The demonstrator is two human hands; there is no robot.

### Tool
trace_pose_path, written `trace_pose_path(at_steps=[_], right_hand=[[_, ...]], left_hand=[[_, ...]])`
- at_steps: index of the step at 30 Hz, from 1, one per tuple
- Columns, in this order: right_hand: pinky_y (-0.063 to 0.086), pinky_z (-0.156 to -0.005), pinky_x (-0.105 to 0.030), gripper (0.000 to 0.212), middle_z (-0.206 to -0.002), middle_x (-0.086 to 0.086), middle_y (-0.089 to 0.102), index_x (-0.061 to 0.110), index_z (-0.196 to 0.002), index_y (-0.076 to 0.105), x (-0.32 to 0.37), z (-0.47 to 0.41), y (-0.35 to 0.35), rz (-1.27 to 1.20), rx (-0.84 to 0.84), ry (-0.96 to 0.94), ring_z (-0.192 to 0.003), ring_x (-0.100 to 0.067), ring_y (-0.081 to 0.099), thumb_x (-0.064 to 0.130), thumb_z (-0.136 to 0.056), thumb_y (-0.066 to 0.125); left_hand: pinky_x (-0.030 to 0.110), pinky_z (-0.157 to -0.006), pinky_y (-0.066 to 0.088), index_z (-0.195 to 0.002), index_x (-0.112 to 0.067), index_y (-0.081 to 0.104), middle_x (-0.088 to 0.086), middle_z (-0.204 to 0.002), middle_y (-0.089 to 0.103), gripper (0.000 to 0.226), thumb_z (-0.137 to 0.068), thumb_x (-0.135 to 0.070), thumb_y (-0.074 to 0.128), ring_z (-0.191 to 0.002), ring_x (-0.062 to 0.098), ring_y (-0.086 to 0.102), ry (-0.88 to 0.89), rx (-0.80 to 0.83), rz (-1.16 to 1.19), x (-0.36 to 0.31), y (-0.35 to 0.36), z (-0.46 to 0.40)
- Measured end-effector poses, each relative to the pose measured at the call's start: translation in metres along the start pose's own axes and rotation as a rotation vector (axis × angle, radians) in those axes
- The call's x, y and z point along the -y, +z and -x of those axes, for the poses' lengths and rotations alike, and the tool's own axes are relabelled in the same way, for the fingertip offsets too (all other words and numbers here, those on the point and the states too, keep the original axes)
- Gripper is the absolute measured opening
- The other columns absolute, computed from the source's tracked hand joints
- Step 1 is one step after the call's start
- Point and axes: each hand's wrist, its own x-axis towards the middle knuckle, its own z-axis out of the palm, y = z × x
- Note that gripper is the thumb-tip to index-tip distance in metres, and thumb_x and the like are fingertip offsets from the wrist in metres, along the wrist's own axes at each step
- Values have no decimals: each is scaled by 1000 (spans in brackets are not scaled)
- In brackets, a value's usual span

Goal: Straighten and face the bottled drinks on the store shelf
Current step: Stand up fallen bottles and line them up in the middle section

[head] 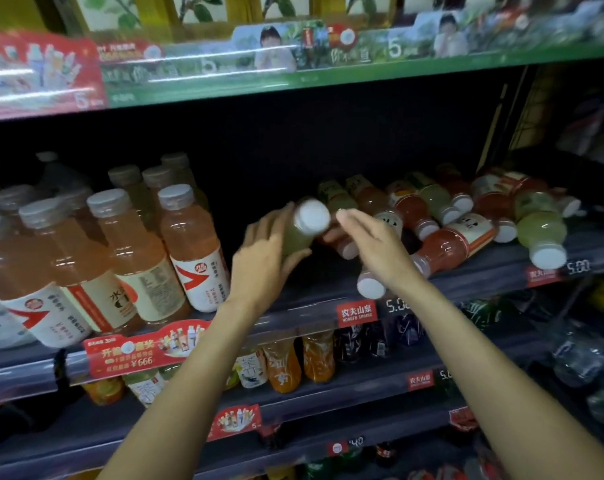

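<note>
Bottles point(459, 233) lie toppled along the shelf point(311, 296); left hand point(262, 258) grips one green bottle point(302, 226), right hand point(373, 244) open; most remain.

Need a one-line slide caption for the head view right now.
Left hand holds a green-drink bottle while right hand reaches over toppled bottles on the shelf.

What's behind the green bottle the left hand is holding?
Behind the green bottle gripped by the left hand: only dark, unlit shelf space. Whether more bottles stand deeper back is hidden.
</note>
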Motion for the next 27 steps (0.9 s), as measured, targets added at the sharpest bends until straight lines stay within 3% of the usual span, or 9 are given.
trace_pose_path(at_steps=[1,3,6,8,12,16,19,21,27], right_hand=[[47,-85,-26,22,-101,7,67,20,-113,62,-1,-4,0,28,17,-28,-98,-4,60,24,-98,47],[47,-88,-31,41,-111,8,58,20,-133,48,-7,-10,7,196,110,-54,-99,-5,57,15,-93,55],[43,-98,-35,85,-137,0,47,32,-147,15,-14,-8,36,289,242,-26,-117,-13,52,31,-84,70],[48,-95,-37,99,-140,-3,48,38,-147,0,-16,-6,58,208,206,-42,-116,-18,56,31,-80,74],[55,-76,-43,91,-121,-9,63,37,-145,1,-18,-18,86,200,9,-68,-92,-24,67,27,-85,68],[49,-90,-41,90,-141,-8,45,36,-145,0,-20,-33,100,178,27,-38,-115,-25,56,29,-85,67],[42,-96,-37,87,-145,-8,38,34,-148,-1,-14,-41,113,122,46,-1,-122,-25,49,24,-90,63],[40,-99,-39,83,-147,-10,34,34,-148,-7,-8,-46,123,125,76,37,-125,-27,47,23,-94,55],[37,-105,-44,69,-148,-11,34,47,-145,-10,1,-50,139,118,225,50,-129,-28,43,22,-100,35]], left_hand=[[44,-74,54,-140,-7,40,18,-123,59,75,-83,-52,58,-106,37,59,-57,-26,11,-2,-7,-4],[43,-69,55,-144,-6,31,21,-114,62,86,-83,-64,47,-95,38,64,-168,-20,45,-4,-19,-11],[36,-62,46,-144,-6,23,21,-109,64,80,-87,-54,53,-85,40,65,-274,-21,76,-6,-23,-13],[37,-63,45,-140,-6,28,20,-113,62,76,-87,-50,59,-87,40,65,-289,-53,112,-8,-24,-14],[34,-78,47,-138,-5,37,14,-126,56,66,-88,-39,62,-105,30,60,-257,-112,134,-4,-37,-6],[18,-88,36,-130,-3,48,12,-117,59,48,-89,-20,66,-105,21,51,-158,-352,40,15,-65,28],[22,-96,30,-128,-2,48,20,-122,53,49,-87,-18,69,-112,28,43,-196,-469,-56,37,-71,41],[26,-100,30,-132,-3,43,23,-130,47,57,-86,-21,71,-119,31,40,-217,-443,-85,45,-67,43],[12,-108,14,-142,1,32,25,-140,38,70,-87,-22,69,-129,35,37,-220,-356,-92,48,-57,42]])
